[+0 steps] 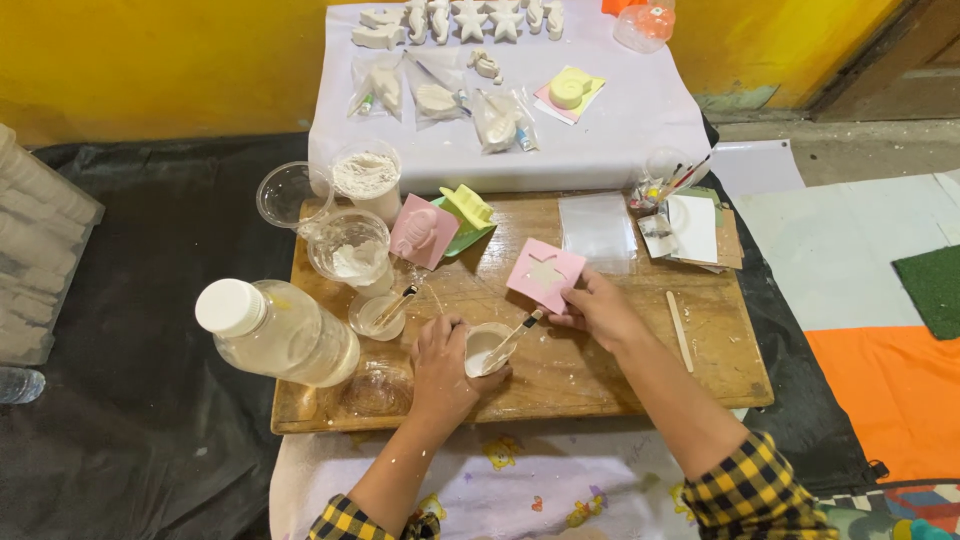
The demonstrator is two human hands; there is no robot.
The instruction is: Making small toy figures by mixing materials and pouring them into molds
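Left hand [440,368] is wrapped round a small white cup of pale liquid plaster [484,348], fingers curled against its near side, steadying it on the scuffed wooden board [620,370]; a thin wooden stir stick with a dark tip [514,338] leans out of the cup, its long axis running up and to the right, straight toward the right hand [598,308]; that right hand is pinching the near edge of a flat pink square mould with a star-shaped hollow [545,272], thumb and fingertips closed on it, the mould tilted a little off the board's line; so the mould sits just beyond and to the right of the cup, near but not touching, and the right hand is clearly the nearer of the two to it; whether the right hand's fingers also touch the stick's upper end I cannot tell; off to the left lies a clear plastic bottle with a white cap [275,330] on its side, and above it two clear plastic tubs holding white powder [352,250]; another pink mould [423,230] and a yellow-green one [468,208] rest mid-board; a loose flat wooden stick [679,330] lies lengthwise on the right; finished white plaster casts [470,20] line the pale cloth at the far end.
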